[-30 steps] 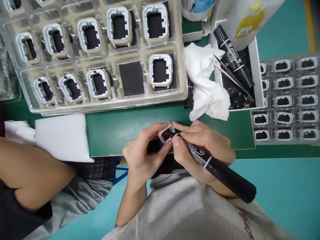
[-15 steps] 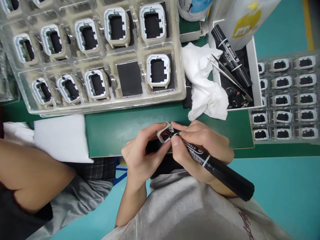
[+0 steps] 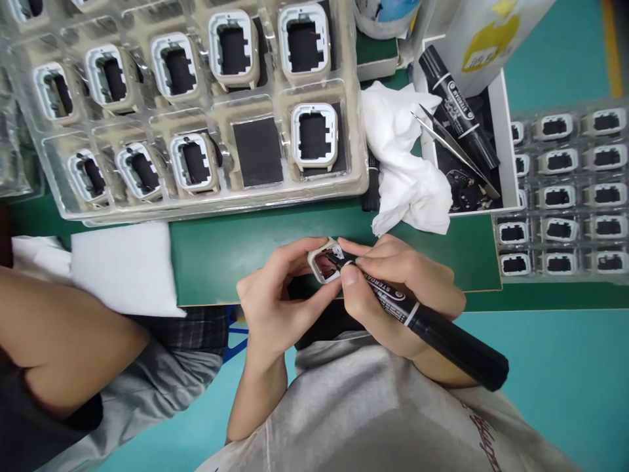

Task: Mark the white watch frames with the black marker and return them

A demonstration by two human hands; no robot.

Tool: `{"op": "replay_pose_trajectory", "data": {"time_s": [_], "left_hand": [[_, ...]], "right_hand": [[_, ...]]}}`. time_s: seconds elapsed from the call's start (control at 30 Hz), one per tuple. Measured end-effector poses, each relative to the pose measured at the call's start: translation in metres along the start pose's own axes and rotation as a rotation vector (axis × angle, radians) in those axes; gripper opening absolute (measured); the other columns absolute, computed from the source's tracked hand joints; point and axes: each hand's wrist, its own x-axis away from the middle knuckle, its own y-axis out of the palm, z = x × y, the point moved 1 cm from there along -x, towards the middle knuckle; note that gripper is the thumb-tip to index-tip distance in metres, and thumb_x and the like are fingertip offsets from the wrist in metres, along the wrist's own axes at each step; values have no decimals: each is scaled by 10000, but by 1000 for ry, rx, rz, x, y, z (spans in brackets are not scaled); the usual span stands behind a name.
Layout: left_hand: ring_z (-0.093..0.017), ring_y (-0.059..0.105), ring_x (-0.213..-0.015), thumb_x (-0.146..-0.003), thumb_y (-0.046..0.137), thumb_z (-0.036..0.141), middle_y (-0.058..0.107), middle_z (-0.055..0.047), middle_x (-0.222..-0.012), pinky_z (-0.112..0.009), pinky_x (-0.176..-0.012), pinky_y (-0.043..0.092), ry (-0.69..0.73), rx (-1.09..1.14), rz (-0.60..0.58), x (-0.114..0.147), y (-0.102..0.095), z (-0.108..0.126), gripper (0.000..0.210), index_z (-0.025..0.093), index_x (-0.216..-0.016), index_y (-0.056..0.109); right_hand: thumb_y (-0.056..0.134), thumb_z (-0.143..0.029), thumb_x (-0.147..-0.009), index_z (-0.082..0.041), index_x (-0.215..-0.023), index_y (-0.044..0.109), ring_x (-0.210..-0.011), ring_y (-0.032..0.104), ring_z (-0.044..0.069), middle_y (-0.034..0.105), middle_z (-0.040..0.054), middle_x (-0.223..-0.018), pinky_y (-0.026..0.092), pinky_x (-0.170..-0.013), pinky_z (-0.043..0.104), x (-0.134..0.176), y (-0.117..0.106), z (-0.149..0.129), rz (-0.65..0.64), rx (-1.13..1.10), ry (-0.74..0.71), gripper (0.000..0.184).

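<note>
Between the thumb and fingers of my left hand [image 3: 280, 295] is a small watch case frame [image 3: 315, 261], beige outside with a white inner rim. My right hand [image 3: 405, 288] is closed around a thick black marker pen [image 3: 452, 344]. The marker's dark tip reaches into the frame's opening; whether it touches the inner wall I cannot tell. Both hands are over the front edge of the green work mat [image 3: 221, 262]. Beyond them lies a clear plastic tray [image 3: 196, 204] with several similar frames and one pocket showing only a black pad.
A crumpled white cloth [image 3: 407, 190] lies right of the tray. Beside it, a white box [image 3: 511, 164] holds another marker [image 3: 459, 108] and tweezers [image 3: 455, 151]. More framed trays [image 3: 535, 210] stand at far right. A folded white cloth [image 3: 125, 265] and another person's arm [image 3: 63, 328] are at left.
The watch case frame has turned slightly, so more of its opening faces me. The marker has shifted a little to the right with my right hand. The whole view has moved slightly.
</note>
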Motion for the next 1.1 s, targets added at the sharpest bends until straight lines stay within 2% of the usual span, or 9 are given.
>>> {"op": "replay_pose_trajectory", "data": {"time_s": [0.13,0.27,0.43,0.57,0.73,0.93,1.1], "left_hand": [[-181,976,-883,-1033,1138,269,991,5,-1117,-261,-887,841,-40,78,-6,-5,1,3,479,289,-1460,921],[-199,983,-899,-1041,1132,279,991,-7,-1116,-280,-892,847,-61,83,-17,-4,1,2,479,288,-1472,923],[-193,993,-954,-1048,1112,207,1000,4,-1193,-268,-947,840,-32,76,-11,-1,1,-1,509,319,-1505,917],[-186,990,-953,-1066,1092,198,1004,8,-1226,-254,-936,830,-2,20,-7,0,1,-2,494,322,-1510,915],[-205,1000,-975,-1122,1047,255,1009,-10,-1264,-280,-945,842,14,-40,-15,2,0,-2,429,318,-1523,907],[-214,999,-947,-1166,1005,324,1011,-22,-1239,-291,-901,844,11,-104,-14,3,0,-2,329,315,-1481,910],[-216,999,-956,-1158,1015,324,1008,-17,-1229,-295,-913,841,-2,-107,-14,4,0,-2,340,323,-1481,908]], "right_hand": [[879,-55,-1107,-302,-1133,820,-982,1013,267,927,-10,-951,828,-774,346,0,-1,2,1,9,-5,255],[860,-37,-1113,-265,-1115,811,-973,1005,260,902,-3,-919,831,-829,342,-1,0,2,-14,-12,-9,233],[866,-48,-1103,-295,-1130,813,-984,1003,263,920,-20,-945,841,-844,359,0,0,0,-6,19,12,254],[851,19,-1046,-291,-1123,809,-991,1004,261,923,-22,-953,831,-851,345,0,1,0,-10,11,17,322],[877,-38,-1079,-279,-1115,806,-958,1006,263,914,-8,-926,819,-820,324,-2,1,2,6,11,-31,254],[882,5,-1026,-316,-1115,814,-937,997,259,916,-39,-927,846,-818,349,-1,2,3,7,33,-6,340],[883,-5,-1051,-298,-1117,810,-875,976,238,890,-39,-893,854,-834,335,-2,2,4,10,22,-23,309]]}}
